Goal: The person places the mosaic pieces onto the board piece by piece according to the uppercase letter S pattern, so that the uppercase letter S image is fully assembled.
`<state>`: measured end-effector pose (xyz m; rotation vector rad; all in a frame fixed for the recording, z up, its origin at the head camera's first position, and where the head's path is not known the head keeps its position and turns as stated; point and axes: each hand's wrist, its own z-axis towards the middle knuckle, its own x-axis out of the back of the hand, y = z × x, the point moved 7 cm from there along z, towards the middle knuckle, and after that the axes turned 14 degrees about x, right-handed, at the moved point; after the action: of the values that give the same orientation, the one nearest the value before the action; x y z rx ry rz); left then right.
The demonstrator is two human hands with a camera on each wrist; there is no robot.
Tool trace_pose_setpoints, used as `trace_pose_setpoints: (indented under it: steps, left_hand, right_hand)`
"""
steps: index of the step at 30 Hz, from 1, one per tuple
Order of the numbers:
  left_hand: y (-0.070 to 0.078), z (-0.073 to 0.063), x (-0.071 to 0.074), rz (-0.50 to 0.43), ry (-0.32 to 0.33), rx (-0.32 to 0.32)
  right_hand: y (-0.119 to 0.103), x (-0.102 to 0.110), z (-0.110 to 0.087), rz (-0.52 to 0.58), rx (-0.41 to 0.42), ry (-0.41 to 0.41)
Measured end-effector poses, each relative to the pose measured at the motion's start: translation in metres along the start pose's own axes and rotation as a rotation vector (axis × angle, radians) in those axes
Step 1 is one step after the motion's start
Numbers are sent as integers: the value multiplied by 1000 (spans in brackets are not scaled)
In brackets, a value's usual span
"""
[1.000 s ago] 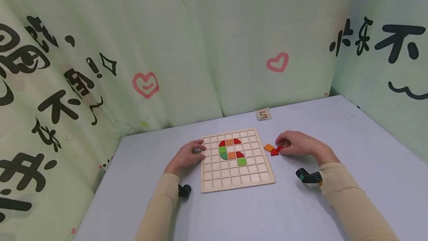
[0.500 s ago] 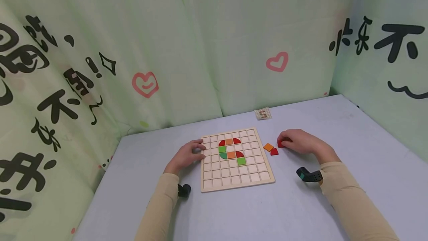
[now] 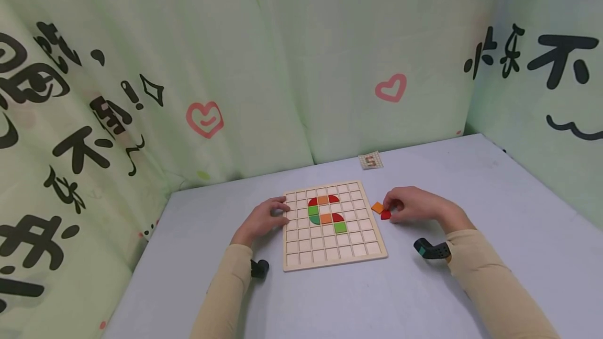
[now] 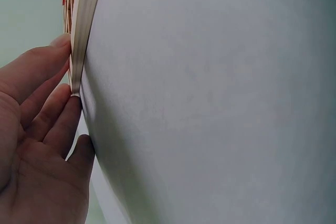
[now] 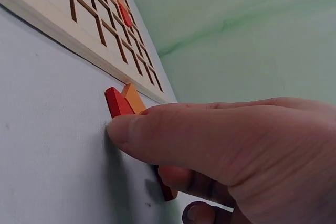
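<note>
A wooden grid board [image 3: 335, 264] lies on the table, with red, orange and green tiles in several of its squares. At the board's left edge, my left hand [image 3: 262, 218] rests thumb and fingertips against the rim, fingers fairly straight. My right hand [image 3: 416, 204] is just right of the board, its thumb and fingers curled at a red quarter-circle tile [image 3: 386, 215]. An orange square tile [image 3: 378, 207] lies beside it, between hand and board. In the right wrist view, another red tile [image 5: 168, 191] shows under the curled fingers, partly hidden by the thumb.
A small card [image 3: 370, 160] with a printed grid pattern lies near the table's back edge. The white table [image 3: 301, 307] is bounded by a printed curtain [image 3: 268, 77] behind and at the sides. Dark wrist cameras [image 3: 432, 249] sit at both wrists.
My right hand first drew one red tile slightly away from the others, then moved left and toward me to the other red tile. The left hand and the board stay in place.
</note>
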<state>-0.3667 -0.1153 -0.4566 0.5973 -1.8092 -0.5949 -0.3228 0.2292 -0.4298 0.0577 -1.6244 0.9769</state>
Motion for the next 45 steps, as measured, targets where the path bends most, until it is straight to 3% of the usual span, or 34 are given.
trace_pose_setpoints:
  steps: [31,41,45]
  left_hand:
    - [4,-3,3,10,8,-26]
    - [3,-2,2,1,6,-23]
    - [3,-2,2,3,7,-22]
  right_hand:
    - [5,6,-3,-53,-68,-5]
    - [3,0,-12,11,-146,-147]
    - [2,-2,-13,24,-125,-153]
